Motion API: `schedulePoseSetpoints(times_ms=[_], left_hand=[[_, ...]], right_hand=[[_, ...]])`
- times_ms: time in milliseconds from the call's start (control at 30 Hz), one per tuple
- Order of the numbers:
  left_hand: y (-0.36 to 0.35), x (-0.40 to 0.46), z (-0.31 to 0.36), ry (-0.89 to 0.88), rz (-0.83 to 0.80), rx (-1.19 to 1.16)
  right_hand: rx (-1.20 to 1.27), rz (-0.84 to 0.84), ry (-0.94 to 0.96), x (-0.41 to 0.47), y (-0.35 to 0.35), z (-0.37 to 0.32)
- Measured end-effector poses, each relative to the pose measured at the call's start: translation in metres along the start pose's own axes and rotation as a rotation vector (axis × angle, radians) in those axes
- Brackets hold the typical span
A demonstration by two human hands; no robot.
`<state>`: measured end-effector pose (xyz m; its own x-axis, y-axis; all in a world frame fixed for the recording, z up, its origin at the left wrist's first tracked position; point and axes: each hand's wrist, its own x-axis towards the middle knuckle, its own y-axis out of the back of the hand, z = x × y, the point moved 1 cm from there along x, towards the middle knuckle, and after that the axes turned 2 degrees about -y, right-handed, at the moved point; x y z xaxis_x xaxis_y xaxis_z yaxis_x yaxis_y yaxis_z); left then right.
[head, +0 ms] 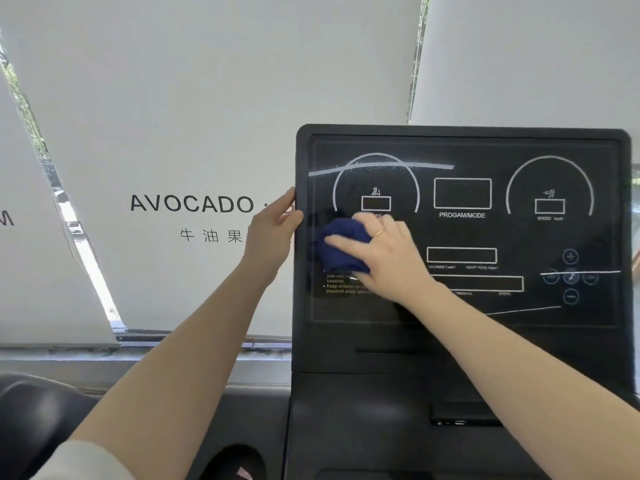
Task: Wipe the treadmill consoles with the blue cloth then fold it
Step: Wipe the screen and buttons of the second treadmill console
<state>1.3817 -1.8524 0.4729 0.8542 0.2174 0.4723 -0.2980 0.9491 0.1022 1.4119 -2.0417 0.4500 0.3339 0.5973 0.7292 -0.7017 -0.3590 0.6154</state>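
Both hands work: right (384, 252) presses cloth (341, 245) beside "PROGAM/MODE", left (273, 226) grips console (464, 341).

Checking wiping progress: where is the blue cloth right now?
In the head view, the blue cloth is bunched under the right hand against the left part of the treadmill console, just below the left dial, near the left hand holding the console's edge.
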Motion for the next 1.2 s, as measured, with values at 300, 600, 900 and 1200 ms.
schedulePoseSetpoints(times_ms=[300,600,900,1200], left_hand=[[0.02,-0.055,-0.015,0.209,-0.009,0.012],[0.008,-0.102,-0.038,0.307,-0.179,0.044],[-0.002,-0.107,-0.055,0.214,-0.015,0.043],[0.0,-0.108,-0.064,0.204,-0.006,0.054]], right_hand=[[0.083,0.08,-0.372,-0.011,-0.016,-0.071],[0.047,0.031,-0.33,-0.053,0.0,-0.039],[0.067,0.003,-0.455,-0.086,-0.017,-0.099],[0.043,0.035,-0.603,-0.122,0.001,-0.045]])
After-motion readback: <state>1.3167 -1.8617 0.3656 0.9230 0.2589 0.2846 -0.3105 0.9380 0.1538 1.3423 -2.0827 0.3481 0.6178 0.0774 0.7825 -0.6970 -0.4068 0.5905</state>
